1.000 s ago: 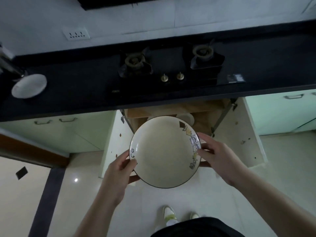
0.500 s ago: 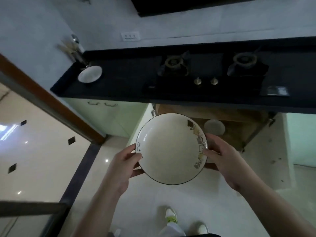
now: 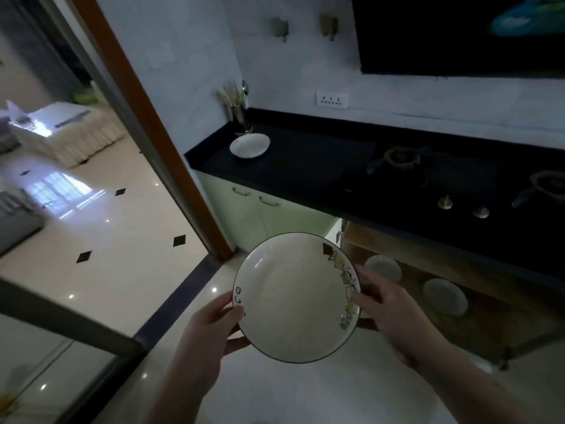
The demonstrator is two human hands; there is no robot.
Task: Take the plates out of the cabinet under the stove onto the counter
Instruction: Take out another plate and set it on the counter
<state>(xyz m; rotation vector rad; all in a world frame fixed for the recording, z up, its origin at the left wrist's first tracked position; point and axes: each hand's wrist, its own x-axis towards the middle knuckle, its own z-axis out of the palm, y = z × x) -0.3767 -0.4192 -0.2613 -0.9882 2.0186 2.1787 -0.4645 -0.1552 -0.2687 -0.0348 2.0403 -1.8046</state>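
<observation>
I hold a cream plate with a dark rim and a small printed pattern in both hands, below the counter's front edge. My left hand grips its left rim and my right hand grips its right rim. A white plate lies on the black counter at its far left end. Two more plates rest inside the open wooden cabinet under the stove.
A metal utensil holder stands in the counter's left corner behind the white plate. A brown door frame runs diagonally on the left, with glossy tiled floor beyond. Pale green cabinet doors sit under the counter's left part.
My view has swung left toward the counter's left end. The plate stays held in both hands in front of me, and the doorway has come into view.
</observation>
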